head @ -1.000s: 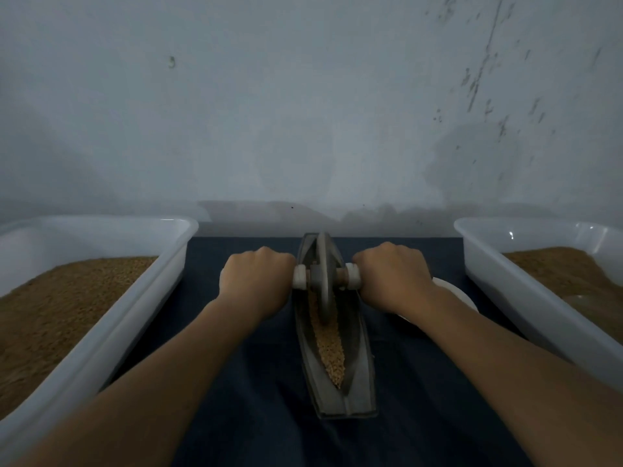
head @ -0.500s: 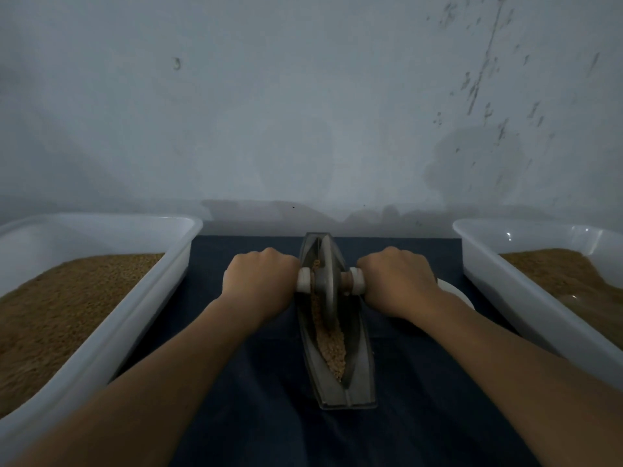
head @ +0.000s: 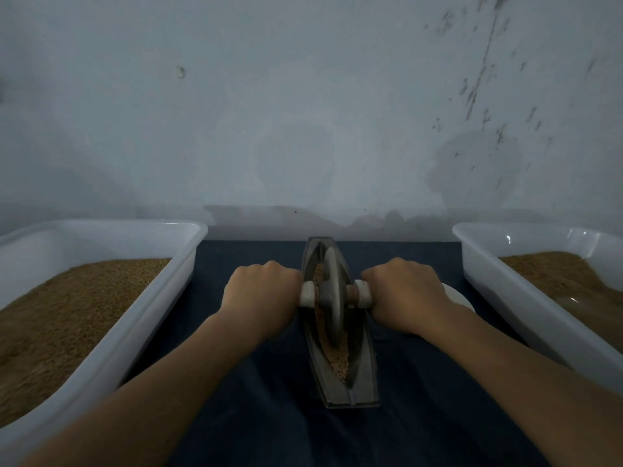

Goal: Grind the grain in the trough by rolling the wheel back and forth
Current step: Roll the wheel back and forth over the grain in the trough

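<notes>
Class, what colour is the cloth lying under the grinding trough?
The cloth is dark navy blue, plainest in the head view.

This was a rough little milling room. Beyond my left hand (head: 261, 298) and right hand (head: 408, 298) rose a bare, pale wall (head: 303, 112), stained and scratched. A white plastic tub (head: 155, 318) heaped with brown grain (head: 67, 315) stood left of my left hand, a second tub (head: 499, 291) right of my right. A dark cloth (head: 269, 416) lay under my hands, and between them stood a metal trough (head: 362, 372) with its wheel (head: 332, 294).
</notes>
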